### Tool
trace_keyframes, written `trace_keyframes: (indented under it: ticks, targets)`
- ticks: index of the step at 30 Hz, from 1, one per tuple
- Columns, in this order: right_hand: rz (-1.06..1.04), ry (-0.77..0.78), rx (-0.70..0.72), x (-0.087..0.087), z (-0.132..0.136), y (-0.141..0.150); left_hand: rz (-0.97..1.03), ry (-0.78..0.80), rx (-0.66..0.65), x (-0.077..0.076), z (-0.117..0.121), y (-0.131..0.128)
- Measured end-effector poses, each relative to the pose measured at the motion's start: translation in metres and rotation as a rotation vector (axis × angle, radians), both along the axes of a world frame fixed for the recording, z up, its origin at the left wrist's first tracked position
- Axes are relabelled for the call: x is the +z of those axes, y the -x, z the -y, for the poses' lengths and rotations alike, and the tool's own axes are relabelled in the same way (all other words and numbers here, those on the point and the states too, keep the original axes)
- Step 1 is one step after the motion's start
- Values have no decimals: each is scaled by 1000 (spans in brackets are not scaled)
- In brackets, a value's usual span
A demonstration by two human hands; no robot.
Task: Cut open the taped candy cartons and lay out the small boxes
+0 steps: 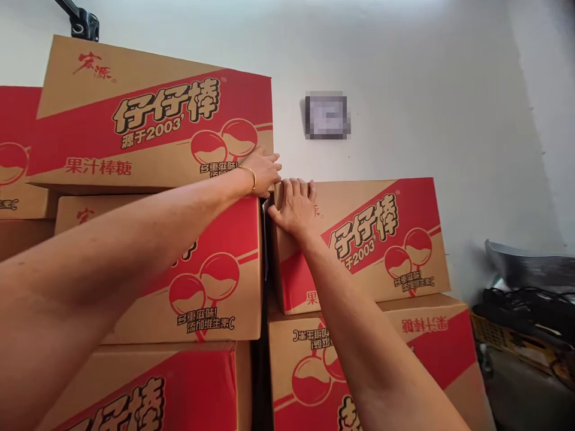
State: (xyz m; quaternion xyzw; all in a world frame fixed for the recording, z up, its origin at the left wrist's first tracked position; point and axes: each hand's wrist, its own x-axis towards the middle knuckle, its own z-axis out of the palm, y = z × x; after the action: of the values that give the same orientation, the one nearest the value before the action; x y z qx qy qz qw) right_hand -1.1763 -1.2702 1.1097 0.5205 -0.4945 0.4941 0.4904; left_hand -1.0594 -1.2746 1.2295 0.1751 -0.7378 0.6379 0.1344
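Both hands working at adjoining carton corners, centre of frame.
The left hand (265, 170), wearing a bracelet (254, 178), is touching the lower right corner of the upper carton (153, 129), which is occupying the upper left of the frame above the middle carton (220, 275). The right hand (296, 206) is spreading its fingers over the upper left corner of the right carton (368, 224), right of centre, which is resting on an inverted-print carton (440, 353). The hands are lying just beside each other; whether either is gripping cannot be told. A pale wall (426, 108) is standing behind, bearing a blurred rectangle (326, 115).
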Motion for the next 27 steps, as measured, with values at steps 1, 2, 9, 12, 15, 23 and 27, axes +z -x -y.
trace_keyframes:
  ticks: [1,2,9,12,15,23,27]
  targets:
    - [0,3,8,-1,1,1,16,8,-12,1,-1,0]
    - [-2,7,11,-2,2,2,33,18,-17,1,-2,-1]
    - [-11,12,42,-4,3,4,74,52,-5,3,-8,-13]
    - [-8,13,39,-5,2,2,80,66,-8,5,-15,-25]
    - [-6,15,33,-6,2,1,41,-18,-66,7,-23,-41]
    - [-5,-8,3,-6,2,-1,66,-96,-89,9,-66,-112]
    - [-2,-9,-2,-5,4,-5,73,-78,-107,8,-86,-132]
